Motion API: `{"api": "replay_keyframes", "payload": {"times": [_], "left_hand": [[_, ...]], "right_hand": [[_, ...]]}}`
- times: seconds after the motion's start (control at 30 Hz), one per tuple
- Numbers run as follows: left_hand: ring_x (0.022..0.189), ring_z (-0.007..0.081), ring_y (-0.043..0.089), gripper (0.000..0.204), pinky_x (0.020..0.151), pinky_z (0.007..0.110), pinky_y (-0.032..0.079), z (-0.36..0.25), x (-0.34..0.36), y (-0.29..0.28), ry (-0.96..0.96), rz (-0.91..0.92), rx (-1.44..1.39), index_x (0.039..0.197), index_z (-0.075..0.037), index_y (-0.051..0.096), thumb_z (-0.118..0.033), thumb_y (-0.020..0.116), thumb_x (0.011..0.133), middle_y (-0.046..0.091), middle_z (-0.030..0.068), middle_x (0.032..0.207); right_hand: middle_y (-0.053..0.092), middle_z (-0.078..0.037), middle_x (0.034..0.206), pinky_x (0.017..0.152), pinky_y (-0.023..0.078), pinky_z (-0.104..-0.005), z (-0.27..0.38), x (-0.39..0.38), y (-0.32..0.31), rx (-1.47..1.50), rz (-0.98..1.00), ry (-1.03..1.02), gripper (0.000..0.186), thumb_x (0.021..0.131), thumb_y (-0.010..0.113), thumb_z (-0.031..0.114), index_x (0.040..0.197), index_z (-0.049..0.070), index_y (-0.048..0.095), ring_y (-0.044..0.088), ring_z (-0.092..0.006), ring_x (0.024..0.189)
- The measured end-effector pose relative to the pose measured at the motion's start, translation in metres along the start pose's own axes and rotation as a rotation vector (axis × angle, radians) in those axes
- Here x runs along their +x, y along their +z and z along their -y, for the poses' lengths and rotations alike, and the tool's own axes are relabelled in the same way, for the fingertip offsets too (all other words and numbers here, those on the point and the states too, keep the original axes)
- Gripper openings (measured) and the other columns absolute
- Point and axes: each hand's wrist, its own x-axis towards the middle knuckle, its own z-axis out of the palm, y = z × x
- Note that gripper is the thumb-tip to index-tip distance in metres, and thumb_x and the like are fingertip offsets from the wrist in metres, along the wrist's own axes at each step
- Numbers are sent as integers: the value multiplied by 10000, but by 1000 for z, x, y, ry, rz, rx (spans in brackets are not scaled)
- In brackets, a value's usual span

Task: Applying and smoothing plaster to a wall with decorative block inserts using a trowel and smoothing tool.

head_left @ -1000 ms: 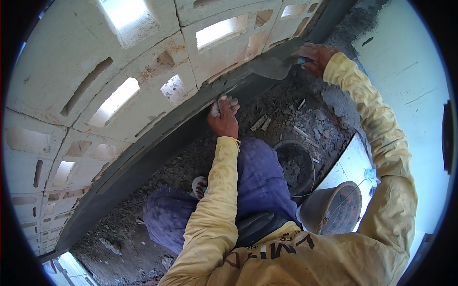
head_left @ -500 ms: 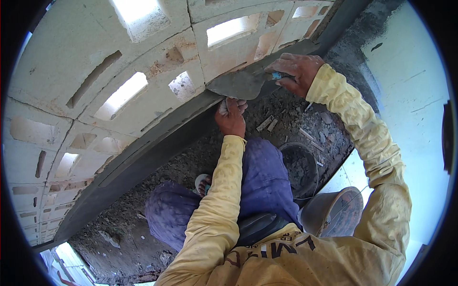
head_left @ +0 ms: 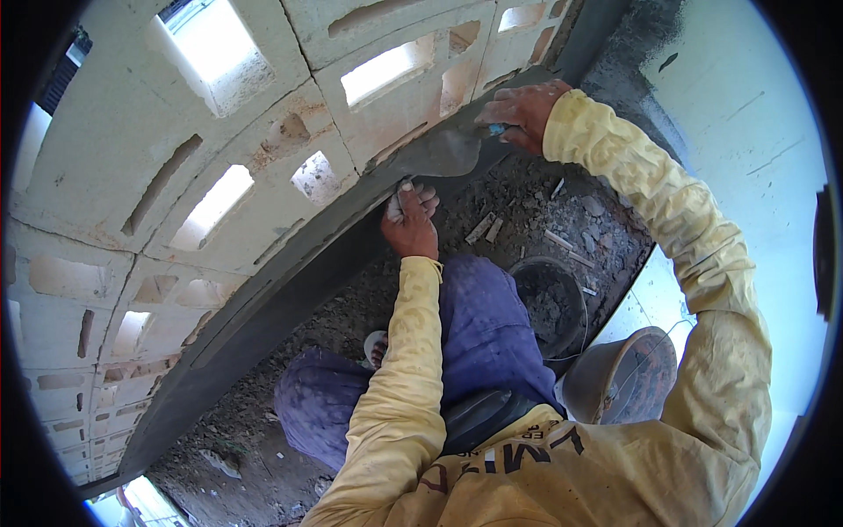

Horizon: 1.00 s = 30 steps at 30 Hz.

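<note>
My right hand [head_left: 526, 116] grips the blue handle of a trowel, whose grey blade [head_left: 439, 156] lies on the smooth grey mortar band [head_left: 202, 378] along the foot of the perforated block wall [head_left: 263, 123]. My left hand [head_left: 409, 220] is curled at the band's edge, just below and left of the blade, with its thumb up. What, if anything, its fingers hold at that edge is too small to make out.
My purple-trousered legs [head_left: 483, 325] are below, over dirt and rubble [head_left: 492, 211]. A dark bucket [head_left: 549, 307] with mortar and a larger bucket [head_left: 588, 386] stand right of them, near a white tiled surface [head_left: 637, 290]. A pale plastered wall [head_left: 746, 132] rises at the right.
My right hand first moved left along the band, bringing the trowel blade over my left hand; it is now slightly higher. My left hand stays at the edge, with only a small shift.
</note>
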Motion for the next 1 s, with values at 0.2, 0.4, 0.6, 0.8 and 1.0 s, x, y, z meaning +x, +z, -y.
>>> {"api": "replay_keyframes", "payload": {"times": [0.2, 0.4, 0.6, 0.8, 1.0], "left_hand": [[662, 134, 609, 405, 647, 252, 491, -6, -2, 0, -21, -10, 62, 972, 30, 590, -370, 535, 929, 651, 82, 792], [648, 139, 603, 404, 624, 249, 476, 4, 0, 1, -17, -14, 50, 953, 13, 583, -387, 540, 919, 650, 85, 794], [621, 142, 594, 368, 608, 255, 469, 9, 7, -7, 109, 95, -80, 916, -17, 586, -384, 554, 903, 647, 74, 787], [624, 143, 595, 337, 621, 264, 473, 3, 0, -1, 14, -16, 14, 885, -26, 593, -361, 563, 897, 647, 73, 787], [665, 156, 609, 287, 640, 271, 481, 26, 7, -6, 85, -1, -32, 951, -21, 588, -303, 565, 904, 652, 79, 820]], "right_hand": [[531, -96, 1260, 920, 456, -472, -54, -45, -4, -183, 52, 335, 390, 846, 587, 218, 1231, 215, 523, 528, -334, 1127], [540, -101, 1242, 882, 477, -461, -1, -66, -7, 43, -26, 250, 392, 841, 588, 228, 1227, 206, 526, 552, -328, 1090], [558, -92, 1185, 863, 485, -455, 50, -17, 1, 58, -110, 58, 384, 838, 585, 239, 1215, 192, 533, 563, -313, 1067], [553, -86, 1219, 881, 481, -459, 32, 10, -9, 67, 49, 28, 397, 824, 596, 229, 1214, 185, 539, 548, -313, 1104], [538, -69, 1267, 926, 452, -468, 48, 20, -16, 100, 61, -109, 394, 818, 605, 230, 1206, 194, 554, 536, -308, 1132]]}}
